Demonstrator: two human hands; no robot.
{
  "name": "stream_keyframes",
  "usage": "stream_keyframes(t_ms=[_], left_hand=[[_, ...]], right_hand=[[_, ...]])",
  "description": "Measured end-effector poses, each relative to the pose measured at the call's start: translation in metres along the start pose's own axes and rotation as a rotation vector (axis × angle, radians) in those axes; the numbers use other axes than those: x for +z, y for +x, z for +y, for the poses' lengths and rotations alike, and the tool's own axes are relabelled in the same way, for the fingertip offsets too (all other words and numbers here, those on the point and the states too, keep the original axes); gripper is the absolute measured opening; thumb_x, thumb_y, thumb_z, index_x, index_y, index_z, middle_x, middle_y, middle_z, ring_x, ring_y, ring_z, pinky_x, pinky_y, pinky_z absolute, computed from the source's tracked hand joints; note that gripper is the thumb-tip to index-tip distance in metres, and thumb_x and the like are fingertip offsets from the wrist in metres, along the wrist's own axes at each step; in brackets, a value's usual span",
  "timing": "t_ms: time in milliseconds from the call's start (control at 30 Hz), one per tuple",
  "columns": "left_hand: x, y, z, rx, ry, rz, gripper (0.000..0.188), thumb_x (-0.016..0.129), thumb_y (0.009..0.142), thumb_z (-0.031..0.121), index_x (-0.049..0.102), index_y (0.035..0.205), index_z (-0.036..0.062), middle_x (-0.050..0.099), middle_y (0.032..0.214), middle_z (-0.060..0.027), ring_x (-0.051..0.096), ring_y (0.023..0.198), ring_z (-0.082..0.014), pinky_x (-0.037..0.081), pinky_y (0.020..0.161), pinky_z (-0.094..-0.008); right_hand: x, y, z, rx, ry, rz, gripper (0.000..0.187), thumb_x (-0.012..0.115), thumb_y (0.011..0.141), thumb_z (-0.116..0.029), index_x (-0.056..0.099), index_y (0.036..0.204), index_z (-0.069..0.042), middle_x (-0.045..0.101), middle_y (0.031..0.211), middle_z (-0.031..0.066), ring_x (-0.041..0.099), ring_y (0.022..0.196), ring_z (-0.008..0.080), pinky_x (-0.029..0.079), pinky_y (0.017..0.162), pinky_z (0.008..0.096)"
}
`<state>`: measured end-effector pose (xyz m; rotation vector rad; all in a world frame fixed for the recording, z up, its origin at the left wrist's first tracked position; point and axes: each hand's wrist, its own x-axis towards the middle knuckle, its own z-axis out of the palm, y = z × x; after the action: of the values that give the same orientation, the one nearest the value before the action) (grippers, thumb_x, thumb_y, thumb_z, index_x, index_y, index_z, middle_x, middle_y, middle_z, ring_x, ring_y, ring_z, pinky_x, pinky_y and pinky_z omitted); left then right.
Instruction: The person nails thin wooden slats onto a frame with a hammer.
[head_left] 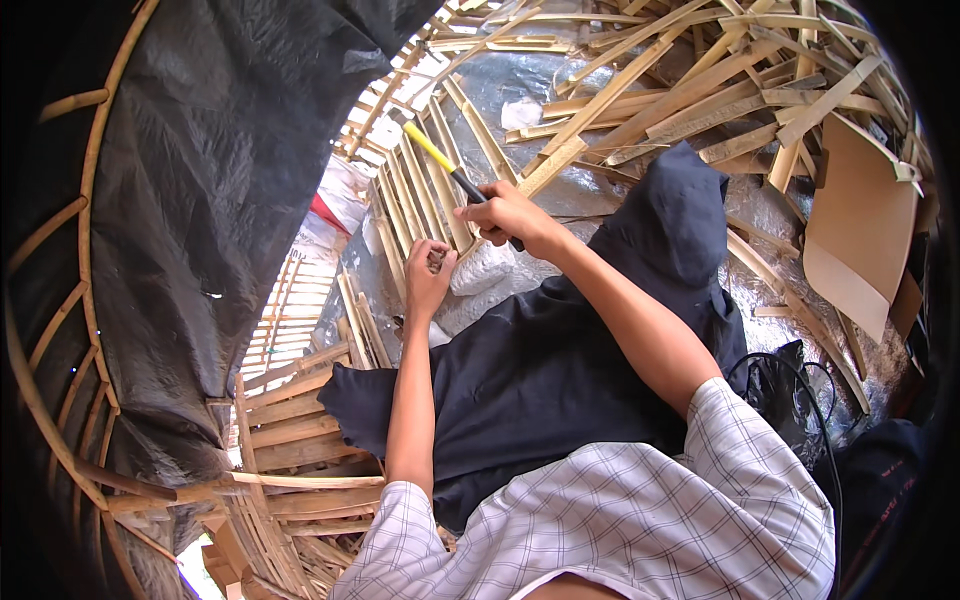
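My right hand (515, 218) is wrapped round the black grip of a rod-shaped tool (430, 150). Its yellow far part points up and to the left, and I cannot tell what kind of tool it is. Just to the left and nearer, my left hand (430, 272) is closed with the fingers curled in, at the near end of a row of bamboo slats (410, 195). Whatever those fingers pinch, if anything, is too small to make out. A pale, lumpy block (483, 272) lies beside the left hand, below the right one.
Dark cloth (530, 360) covers my lap and legs. Loose bamboo strips (680, 100) are heaped at the far right, near a cardboard sheet (860, 225). A black tarp (220, 180) hangs at the left behind a bamboo frame (88, 220). A black cable (825, 440) runs by my right side.
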<state>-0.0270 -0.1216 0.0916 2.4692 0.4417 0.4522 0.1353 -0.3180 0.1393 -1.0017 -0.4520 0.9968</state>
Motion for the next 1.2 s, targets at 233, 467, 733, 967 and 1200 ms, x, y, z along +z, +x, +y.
stream_keyframes(t_ms=[233,467,733,967,1200], left_hand=[[-0.003,0.004,0.001,-0.031,0.013,0.004,0.023,0.072,0.093,0.021,0.067,0.091,-0.0006,0.065,0.083,-0.0083,0.060,0.076,-0.0177,0.049,0.073,-0.0329],[-0.019,0.024,-0.001,-0.196,-0.104,-0.201,0.033,0.068,0.098,0.034,0.066,0.098,0.0010,0.071,0.083,-0.0075,0.066,0.078,-0.0135,0.051,0.076,-0.0306],[-0.059,0.052,0.024,-0.247,-0.141,-0.664,0.035,0.067,0.099,0.032,0.061,0.118,0.0033,0.074,0.109,-0.0138,0.069,0.104,-0.0182,0.051,0.094,-0.0315],[-0.074,0.056,0.049,-0.317,0.015,-0.938,0.055,0.070,0.095,0.040,0.056,0.139,0.0094,0.064,0.133,-0.0141,0.059,0.126,-0.0191,0.046,0.102,-0.0340],[-0.070,0.080,0.061,-0.492,0.073,-1.075,0.062,0.067,0.097,0.052,0.052,0.145,0.0155,0.060,0.135,-0.0035,0.057,0.124,-0.0147,0.047,0.104,-0.0303]], right_hand=[[-0.031,0.002,-0.003,0.207,0.924,-0.478,0.045,0.049,0.111,-0.032,0.036,0.070,-0.020,0.023,0.052,-0.0124,0.022,0.041,0.0014,0.026,0.046,0.0225],[-0.040,0.004,-0.006,0.224,0.910,-0.658,0.044,0.045,0.113,-0.029,0.036,0.071,-0.019,0.023,0.051,-0.0117,0.022,0.040,0.0038,0.026,0.047,0.0244],[-0.040,0.000,-0.007,0.259,0.817,-0.605,0.037,0.047,0.111,-0.024,0.041,0.074,-0.018,0.024,0.051,-0.0116,0.022,0.041,0.0035,0.025,0.047,0.0247],[-0.027,-0.009,-0.001,0.337,0.761,-0.550,0.048,0.048,0.110,-0.023,0.036,0.064,-0.020,0.025,0.050,-0.0101,0.022,0.041,0.0050,0.027,0.047,0.0265],[-0.026,-0.018,0.012,0.386,0.585,-0.510,0.045,0.049,0.109,-0.022,0.035,0.067,-0.020,0.022,0.054,-0.0101,0.022,0.044,0.0051,0.026,0.050,0.0269]])
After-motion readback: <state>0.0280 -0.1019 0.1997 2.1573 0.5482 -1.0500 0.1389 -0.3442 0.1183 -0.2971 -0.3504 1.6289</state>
